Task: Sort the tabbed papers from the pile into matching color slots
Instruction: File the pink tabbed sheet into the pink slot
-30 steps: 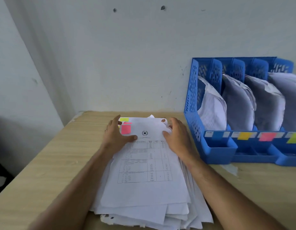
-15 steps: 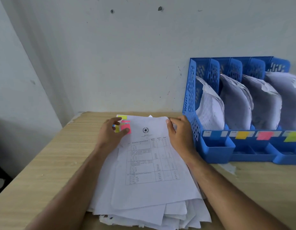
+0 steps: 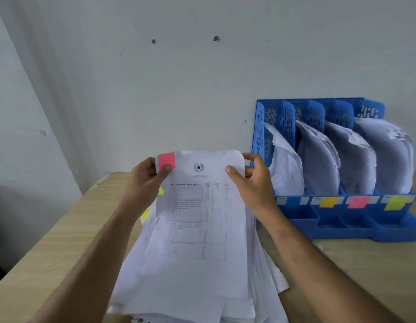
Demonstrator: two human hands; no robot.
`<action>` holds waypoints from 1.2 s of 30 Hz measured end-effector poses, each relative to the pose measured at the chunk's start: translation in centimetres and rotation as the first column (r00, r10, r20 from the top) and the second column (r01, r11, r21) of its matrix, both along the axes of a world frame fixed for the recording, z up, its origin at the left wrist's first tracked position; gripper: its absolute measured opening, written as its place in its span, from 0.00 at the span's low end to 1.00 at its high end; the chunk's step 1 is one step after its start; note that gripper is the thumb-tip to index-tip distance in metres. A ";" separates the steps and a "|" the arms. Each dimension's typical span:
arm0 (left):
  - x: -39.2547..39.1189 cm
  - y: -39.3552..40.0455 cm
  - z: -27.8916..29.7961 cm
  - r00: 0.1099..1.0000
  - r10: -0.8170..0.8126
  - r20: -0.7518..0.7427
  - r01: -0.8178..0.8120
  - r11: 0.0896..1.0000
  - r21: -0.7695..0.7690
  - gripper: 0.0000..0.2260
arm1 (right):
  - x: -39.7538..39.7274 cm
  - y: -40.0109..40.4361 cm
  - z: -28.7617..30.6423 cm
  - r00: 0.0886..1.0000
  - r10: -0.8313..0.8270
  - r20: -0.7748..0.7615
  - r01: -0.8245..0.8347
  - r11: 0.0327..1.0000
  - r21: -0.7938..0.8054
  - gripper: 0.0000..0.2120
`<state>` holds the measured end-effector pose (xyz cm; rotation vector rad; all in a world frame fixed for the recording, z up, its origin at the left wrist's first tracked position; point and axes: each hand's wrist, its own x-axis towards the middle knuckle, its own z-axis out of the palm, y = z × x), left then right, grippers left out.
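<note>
A messy pile of white papers (image 3: 186,287) lies nearest on the wooden bench (image 3: 51,248). Above it, both hands lift a printed sheet (image 3: 200,206) by its top corners: the left hand (image 3: 144,180) pinches beside its pink tab (image 3: 166,160), the right hand (image 3: 253,183) pinches the other corner. Farther right stands a blue file rack (image 3: 330,224), four paper-filled slots labelled blue, orange, pink, yellow.

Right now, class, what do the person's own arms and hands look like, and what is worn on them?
Both forearms are bare, with no sleeves in view. The left hand and right hand wear no gloves, and no watch or bracelet shows. The right forearm bears a faint mark.
</note>
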<state>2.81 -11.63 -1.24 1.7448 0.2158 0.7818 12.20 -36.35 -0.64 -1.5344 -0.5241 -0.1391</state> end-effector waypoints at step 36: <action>16.7 -28.6 15.9 0.630 -0.391 -0.672 0.761 0.486 0.430 0.31 | 6.3 -26.4 6.6 0.898 -0.414 -0.152 0.382 0.902 -0.199 0.09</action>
